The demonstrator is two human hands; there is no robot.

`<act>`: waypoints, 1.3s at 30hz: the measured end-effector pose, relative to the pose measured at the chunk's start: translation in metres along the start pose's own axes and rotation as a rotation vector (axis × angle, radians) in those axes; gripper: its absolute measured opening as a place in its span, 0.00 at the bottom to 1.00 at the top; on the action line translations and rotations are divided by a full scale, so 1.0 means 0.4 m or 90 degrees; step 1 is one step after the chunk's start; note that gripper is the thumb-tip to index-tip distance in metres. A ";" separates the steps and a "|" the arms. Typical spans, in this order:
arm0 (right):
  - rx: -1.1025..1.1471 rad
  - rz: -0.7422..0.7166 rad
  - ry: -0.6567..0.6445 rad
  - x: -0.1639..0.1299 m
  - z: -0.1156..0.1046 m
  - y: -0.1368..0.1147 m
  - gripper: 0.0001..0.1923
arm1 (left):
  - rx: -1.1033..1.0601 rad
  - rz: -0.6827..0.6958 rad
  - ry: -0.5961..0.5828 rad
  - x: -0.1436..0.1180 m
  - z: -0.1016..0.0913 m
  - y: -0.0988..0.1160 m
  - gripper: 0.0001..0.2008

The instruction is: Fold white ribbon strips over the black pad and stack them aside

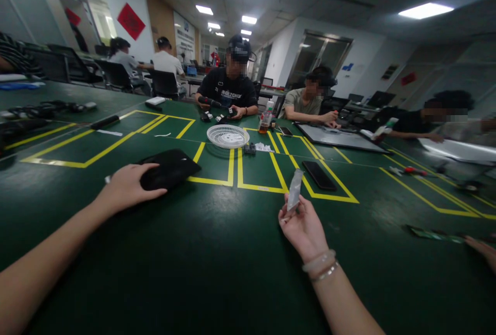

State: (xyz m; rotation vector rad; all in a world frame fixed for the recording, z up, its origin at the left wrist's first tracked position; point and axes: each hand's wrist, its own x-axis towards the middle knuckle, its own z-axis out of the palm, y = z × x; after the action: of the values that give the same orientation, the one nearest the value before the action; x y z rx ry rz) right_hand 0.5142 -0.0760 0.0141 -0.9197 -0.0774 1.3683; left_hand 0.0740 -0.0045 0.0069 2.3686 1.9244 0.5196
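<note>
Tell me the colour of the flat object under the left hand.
Black: the flat pouch under the left hand, shown in the head view.

table (217, 252): dark green mat, smooth, slight sheen under the ceiling lights; yellow tape lines on it look glossy. Black pouch (168, 169) under left hand (126, 188), left of centre: matt, looks like soft cloth or felt. Strip (294, 190) in right hand (302, 226): thin, clear shiny plastic film. White basket (228, 136), upper centre: slotted moulded plastic. Phone (319, 175): glossy black glass. Bracelets (321, 265): smooth, pale, shiny.
</note>
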 end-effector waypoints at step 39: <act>-1.243 -0.662 -0.599 -0.079 0.001 0.082 0.17 | 0.056 0.506 -0.086 -0.143 0.114 0.331 0.37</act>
State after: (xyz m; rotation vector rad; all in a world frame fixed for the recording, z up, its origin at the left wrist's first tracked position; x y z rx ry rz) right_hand 0.4796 -0.1055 0.0091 -1.2097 -2.5227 0.1971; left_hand 0.2020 -0.0815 -0.0167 3.0706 0.9028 0.2777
